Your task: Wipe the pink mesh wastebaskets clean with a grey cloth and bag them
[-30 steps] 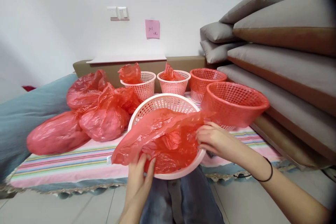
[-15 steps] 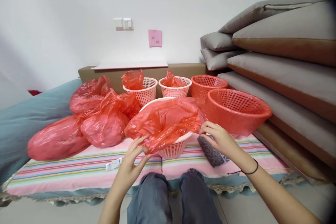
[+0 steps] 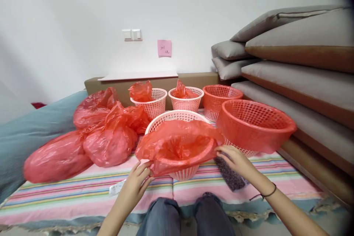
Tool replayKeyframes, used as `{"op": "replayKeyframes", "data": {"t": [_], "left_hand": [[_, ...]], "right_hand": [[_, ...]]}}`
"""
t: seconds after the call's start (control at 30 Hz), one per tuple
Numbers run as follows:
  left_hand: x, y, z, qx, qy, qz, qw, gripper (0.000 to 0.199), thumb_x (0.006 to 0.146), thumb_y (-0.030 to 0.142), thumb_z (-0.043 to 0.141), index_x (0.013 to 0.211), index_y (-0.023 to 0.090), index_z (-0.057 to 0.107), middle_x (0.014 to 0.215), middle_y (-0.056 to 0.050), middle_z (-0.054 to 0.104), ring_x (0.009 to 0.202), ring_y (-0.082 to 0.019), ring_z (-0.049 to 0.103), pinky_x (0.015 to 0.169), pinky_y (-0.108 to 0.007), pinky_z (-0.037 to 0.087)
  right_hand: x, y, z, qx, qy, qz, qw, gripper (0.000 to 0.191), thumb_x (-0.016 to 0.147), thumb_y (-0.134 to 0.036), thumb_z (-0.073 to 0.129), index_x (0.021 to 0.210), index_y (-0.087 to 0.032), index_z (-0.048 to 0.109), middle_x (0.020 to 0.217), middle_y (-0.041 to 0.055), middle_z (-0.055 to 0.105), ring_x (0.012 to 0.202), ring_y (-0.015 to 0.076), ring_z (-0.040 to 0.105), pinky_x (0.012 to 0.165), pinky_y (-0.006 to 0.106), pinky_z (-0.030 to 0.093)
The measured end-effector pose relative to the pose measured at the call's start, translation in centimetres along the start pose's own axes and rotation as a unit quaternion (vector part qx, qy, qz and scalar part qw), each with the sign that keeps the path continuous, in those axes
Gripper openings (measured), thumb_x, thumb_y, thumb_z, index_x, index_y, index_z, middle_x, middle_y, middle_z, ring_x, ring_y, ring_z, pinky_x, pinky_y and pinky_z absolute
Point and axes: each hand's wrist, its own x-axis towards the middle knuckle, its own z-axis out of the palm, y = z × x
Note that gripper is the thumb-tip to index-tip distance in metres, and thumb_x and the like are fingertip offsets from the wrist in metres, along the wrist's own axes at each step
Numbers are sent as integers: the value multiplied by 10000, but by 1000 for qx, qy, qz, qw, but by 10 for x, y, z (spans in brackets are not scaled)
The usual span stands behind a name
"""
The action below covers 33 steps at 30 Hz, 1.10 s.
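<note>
- Left hand [image 3: 139, 177]: loosely curled, thumb and fingertips pinching the near-left edge of the red bag [image 3: 179, 129].
- Right hand [image 3: 235, 160]: fingertips clamped on its right edge.
- Red bag: draped over the near rim of the front basket [image 3: 184, 174], sagging inside.
- Pink note [image 3: 164, 48]: handwritten, not surely legible. White tag [image 3: 116, 188]: print too small.
- Baskets: five. Bulging bags [image 3: 110, 145]: at least three.

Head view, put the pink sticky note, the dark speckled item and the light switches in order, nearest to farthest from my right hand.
From your right hand:
1. Dark speckled item, on the striped cloth, close beneath the hand.
2. Pink sticky note, on the wall, ahead and to the left.
3. Light switches, same wall, farther left.
</note>
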Motion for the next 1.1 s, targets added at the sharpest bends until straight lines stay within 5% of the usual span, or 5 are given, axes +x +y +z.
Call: {"op": "replayKeyframes", "data": {"t": [0.33, 0.53, 0.7, 0.87, 1.1], "left_hand": [[22, -22, 5, -74, 147, -141, 976, 222, 869, 277, 430, 885, 198, 637, 879, -87, 683, 844, -255, 675, 754, -397, 566], [43, 1, -33, 29, 367, -171, 914, 233, 834, 392, 608, 932, 190, 669, 1397, -146, 393, 1325, -356, 387, 1046, -546, 400], [96, -22, -51, -120, 273, -141, 944, 133, 796, 248, 544, 846, 192, 654, 1329, -109, 545, 1239, -281, 526, 1082, -477, 403], [156, -57, -39, -222, 185, -237, 927, 573, 593, 72, 433, 1116, 116, 663, 1235, -116, 667, 1229, -252, 563, 1125, -407, 361], [195, -93, -22, -258, 111, -288, 915, 473, 636, 98, 474, 1039, 99, 724, 1160, -141, 719, 1122, -298, 640, 1032, -421, 448]], "right_hand": [[35, -7, -8, 4, 76, 113, 991, 244, 829, -292, 441, 648, -209, 582, 599, 59, 678, 573, 213, 660, 553, 279, 484], [49, -44, -26, -21, 254, 43, 966, 236, 876, -359, 523, 928, -185, 673, 664, 20, 671, 527, 146, 601, 578, 252, 489], [86, -49, -24, -119, 209, 16, 970, 295, 890, -278, 500, 1107, -165, 665, 1044, 117, 730, 837, 246, 701, 793, 366, 540], [138, -31, -19, -74, 70, 37, 994, 385, 896, -256, 496, 1249, -141, 600, 1286, 153, 622, 1214, 299, 555, 1047, 478, 409], [192, 16, 4, 37, -16, 69, 997, 455, 959, -393, 443, 1352, -187, 543, 1360, 107, 588, 1209, 222, 582, 1044, 406, 437]]}}
